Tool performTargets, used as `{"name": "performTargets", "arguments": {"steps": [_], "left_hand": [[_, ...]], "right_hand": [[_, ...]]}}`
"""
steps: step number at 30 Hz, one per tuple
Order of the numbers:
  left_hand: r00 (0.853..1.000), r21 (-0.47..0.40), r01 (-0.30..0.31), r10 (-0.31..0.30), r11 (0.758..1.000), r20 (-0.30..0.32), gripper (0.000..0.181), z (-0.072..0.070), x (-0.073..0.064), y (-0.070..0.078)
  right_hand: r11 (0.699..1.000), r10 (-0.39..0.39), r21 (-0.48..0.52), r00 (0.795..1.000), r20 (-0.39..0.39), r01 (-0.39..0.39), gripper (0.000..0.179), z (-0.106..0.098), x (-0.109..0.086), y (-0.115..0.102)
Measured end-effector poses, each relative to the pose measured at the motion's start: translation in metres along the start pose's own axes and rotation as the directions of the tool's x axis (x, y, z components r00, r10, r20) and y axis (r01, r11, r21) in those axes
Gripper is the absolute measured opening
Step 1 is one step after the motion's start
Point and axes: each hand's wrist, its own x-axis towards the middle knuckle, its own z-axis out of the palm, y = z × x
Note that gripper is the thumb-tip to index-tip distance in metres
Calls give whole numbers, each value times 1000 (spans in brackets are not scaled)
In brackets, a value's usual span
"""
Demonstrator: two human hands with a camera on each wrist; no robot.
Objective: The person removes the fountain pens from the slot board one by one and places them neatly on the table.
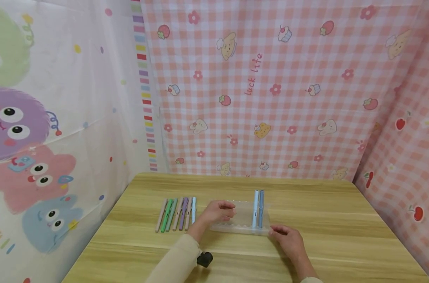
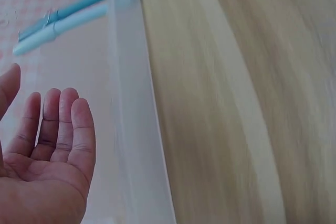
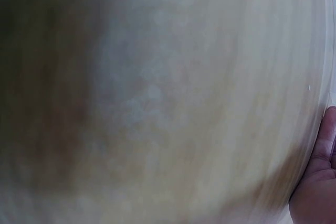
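A clear plastic pen holder (image 1: pixel 242 230) lies on the table, with a notched front strip. Two capped pens stand side by side at its right end: a light blue pen (image 1: pixel 255 214) and a darker blue pen (image 1: pixel 261 214). My left hand (image 1: pixel 218 211) is over the holder's left part. In the left wrist view the left hand's (image 2: pixel 50 150) fingers are loosely extended and the palm holds nothing. With thumb and fingertips, my right hand (image 1: pixel 288 239) pinches the holder's front right corner. The right wrist view catches only part of the right hand (image 3: pixel 320 182) at its edge.
Left of the holder, several capped pens lie in a row, among them a bright green pen (image 1: pixel 166 215), a purple pen (image 1: pixel 183 214) and a light blue pen (image 1: pixel 194 210). The wooden table (image 1: pixel 324 204) meets patterned curtains (image 1: pixel 256 110) at the back and sides.
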Motion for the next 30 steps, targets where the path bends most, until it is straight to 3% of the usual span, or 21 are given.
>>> {"name": "performTargets", "arguments": {"steps": [17,24,30], "left_hand": [[999,38,8,-7,999,-43,29,44,11,-2],[997,52,27,-22,998,-78,22,56,15,-2],[994,100,11,0,995,-105,22,66,21,-8]], "right_hand": [[1000,-15,-23,1000,-12,15,22,1,1,1],[1000,-18,-20,1000,-13,18,22,0,0,0],[999,-23,-32,1000,-13,22,23,0,0,0]]}}
